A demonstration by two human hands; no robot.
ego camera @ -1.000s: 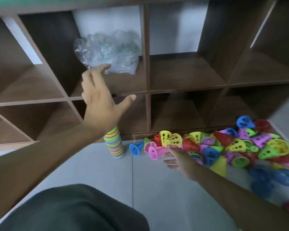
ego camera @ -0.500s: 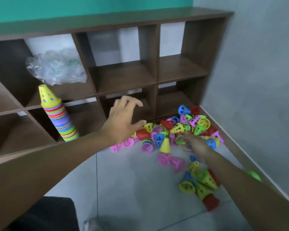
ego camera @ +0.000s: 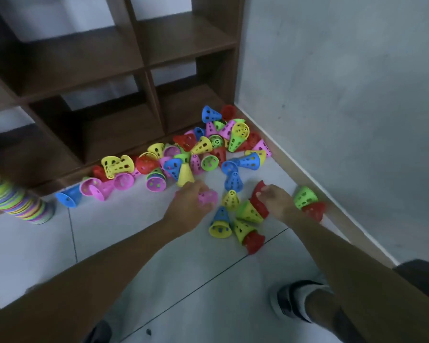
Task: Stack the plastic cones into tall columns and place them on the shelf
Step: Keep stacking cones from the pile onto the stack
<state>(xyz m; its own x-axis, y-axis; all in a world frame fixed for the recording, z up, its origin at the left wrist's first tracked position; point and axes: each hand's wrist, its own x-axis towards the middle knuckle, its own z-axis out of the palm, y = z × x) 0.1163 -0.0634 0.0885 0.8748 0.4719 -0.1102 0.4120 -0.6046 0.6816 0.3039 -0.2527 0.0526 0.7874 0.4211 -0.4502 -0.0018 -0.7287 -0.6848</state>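
1. My left hand (ego camera: pixel 191 201) curls round a pink cone (ego camera: pixel 208 198) on the floor (ego camera: pixel 134 243), just in front of the loose pile (ego camera: pixel 196 149) that lies along the foot of the shelf (ego camera: pixel 134 70).
2. My right hand (ego camera: pixel 274 200) pinches the rim of a red cone (ego camera: pixel 259 196) that has a green cone (ego camera: pixel 249 211) nested into it; both lie on their sides near the skirting at the right wall.
3. The step in hand, as I judge it, is gathering cones to start or feed a column. The striped column (ego camera: pixel 13 196) already built stands on the floor at the left edge of view, by the shelf's foot, well apart from both hands.
4. To do it well, I should turn each cone wide end down before nesting, so the tips line up and nothing jams crooked.
5. The red and green pair is already joined, so I can lift it as one and drop the pink cone over it, or the reverse.
6. These cones look light and perforated; a soft grip at the rim should be enough, and squeezing hard may warp them.
7. Other nested pairs lie close by: a blue in yellow (ego camera: pixel 220 224) and a yellow in red (ego camera: pixel 248 235). Taking those next would build height faster than taking singles.
8. The shelf compartments I can see hold no cones yet.
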